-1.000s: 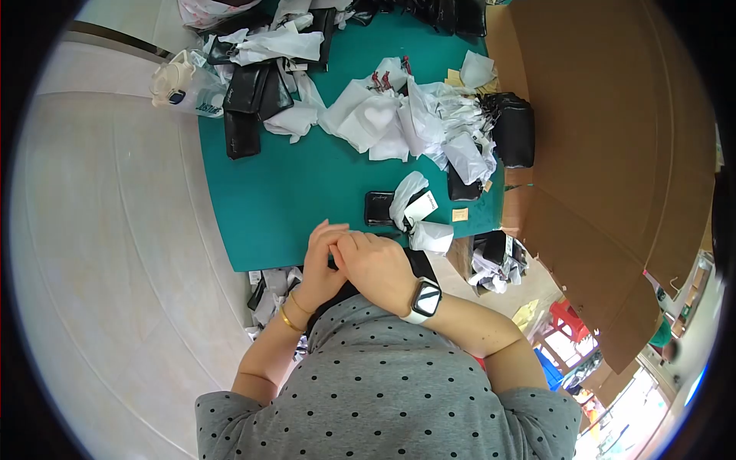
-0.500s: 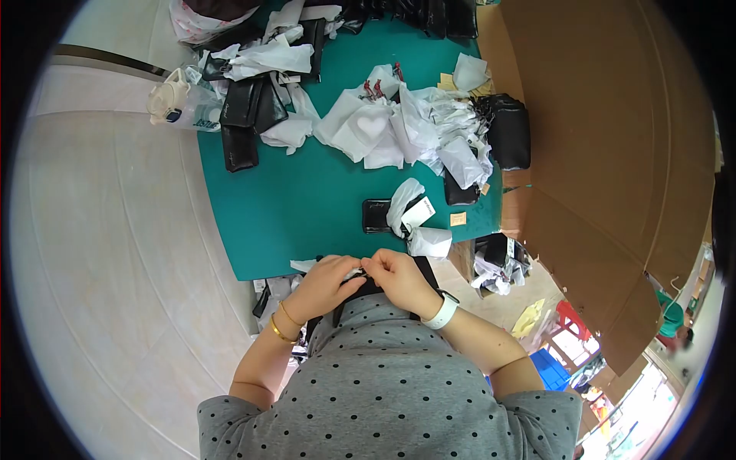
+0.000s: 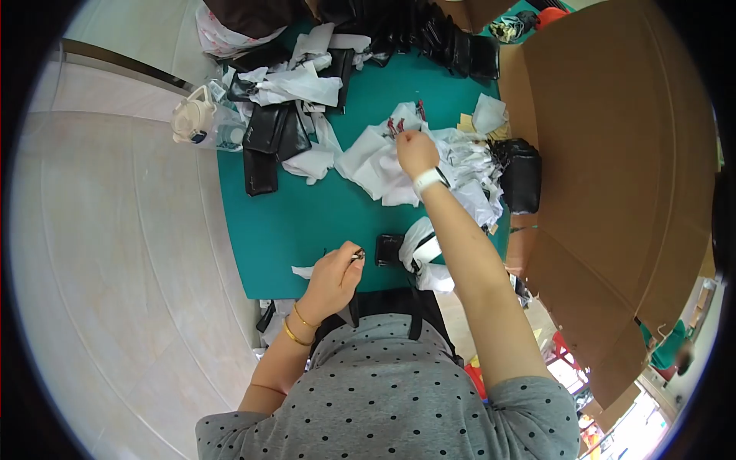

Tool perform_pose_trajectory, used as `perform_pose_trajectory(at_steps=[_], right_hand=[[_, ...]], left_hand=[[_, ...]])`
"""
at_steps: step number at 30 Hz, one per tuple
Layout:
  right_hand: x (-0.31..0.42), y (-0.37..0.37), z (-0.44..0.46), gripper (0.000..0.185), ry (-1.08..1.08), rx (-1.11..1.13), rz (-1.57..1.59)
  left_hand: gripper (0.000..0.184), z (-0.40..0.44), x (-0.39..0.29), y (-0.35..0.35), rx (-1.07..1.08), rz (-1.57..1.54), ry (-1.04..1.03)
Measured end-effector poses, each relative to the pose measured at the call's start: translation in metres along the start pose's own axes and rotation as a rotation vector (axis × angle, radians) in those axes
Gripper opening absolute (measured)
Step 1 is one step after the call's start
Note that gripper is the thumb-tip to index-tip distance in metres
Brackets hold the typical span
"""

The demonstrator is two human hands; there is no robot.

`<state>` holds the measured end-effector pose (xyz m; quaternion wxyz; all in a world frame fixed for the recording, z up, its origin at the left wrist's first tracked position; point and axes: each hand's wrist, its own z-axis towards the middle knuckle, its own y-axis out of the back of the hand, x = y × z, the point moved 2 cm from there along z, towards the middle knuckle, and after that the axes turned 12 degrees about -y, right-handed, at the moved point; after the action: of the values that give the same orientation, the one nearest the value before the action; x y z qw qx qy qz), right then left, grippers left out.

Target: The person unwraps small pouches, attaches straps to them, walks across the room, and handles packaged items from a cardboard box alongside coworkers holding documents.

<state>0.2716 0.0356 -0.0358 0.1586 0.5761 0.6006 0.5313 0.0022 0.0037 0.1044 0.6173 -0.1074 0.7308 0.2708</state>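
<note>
My left hand [image 3: 334,277] is closed near the table's front edge. A small, dark, metallic-looking piece [image 3: 358,255] pokes out between its thumb and fingers; its kind is too small to tell. Stretched forward, my right hand [image 3: 418,155] is closed over a heap of crumpled white paper [image 3: 376,165]. Whatever its fingers hold, if anything, is hidden. Just beyond it are small red pieces [image 3: 400,125] on the heap. A black wallet [image 3: 389,250] with white wrapping [image 3: 418,241] lies between my left hand and my right forearm.
Black wallets [image 3: 266,129] and white paper [image 3: 299,84] are piled at the left of the green table [image 3: 307,222], beside a clear bottle [image 3: 222,126]. More black goods [image 3: 445,38] line the back. A black pouch [image 3: 521,176] stands against the tall cardboard [image 3: 606,153] on the right.
My hands were together at the table's front edge. My right hand has reached forward to the paper heap, while my left stays near the edge with the small piece showing. The view has shifted slightly.
</note>
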Motion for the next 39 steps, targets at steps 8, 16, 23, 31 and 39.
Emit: perform_pose_trajectory(at_steps=[8, 16, 23, 31, 39], right_hand=[[0.033, -0.055, 0.021, 0.032, -0.449, -0.128, -0.335], [-0.006, -0.023, -0.027, 0.024, 0.12, -0.089, 0.499], [-0.024, 0.07, -0.146, 0.008, 0.45, -0.05, 0.644], [-0.016, 0.139, -0.219, 0.005, 0.553, -0.062, 0.441], [-0.036, 0.152, -0.254, 0.007, 0.661, -0.177, 0.188]], left_hand=[[0.013, 0.022, 0.009, 0.015, -0.007, 0.093, -0.086], [0.015, 0.02, 0.013, 0.05, -0.161, 0.171, -0.061], [0.014, 0.048, -0.036, 0.054, -0.12, 0.282, -0.249], [0.019, 0.033, -0.056, -0.019, 0.196, 0.328, -0.298], [0.023, 0.001, -0.048, -0.054, 0.24, 0.163, -0.083]])
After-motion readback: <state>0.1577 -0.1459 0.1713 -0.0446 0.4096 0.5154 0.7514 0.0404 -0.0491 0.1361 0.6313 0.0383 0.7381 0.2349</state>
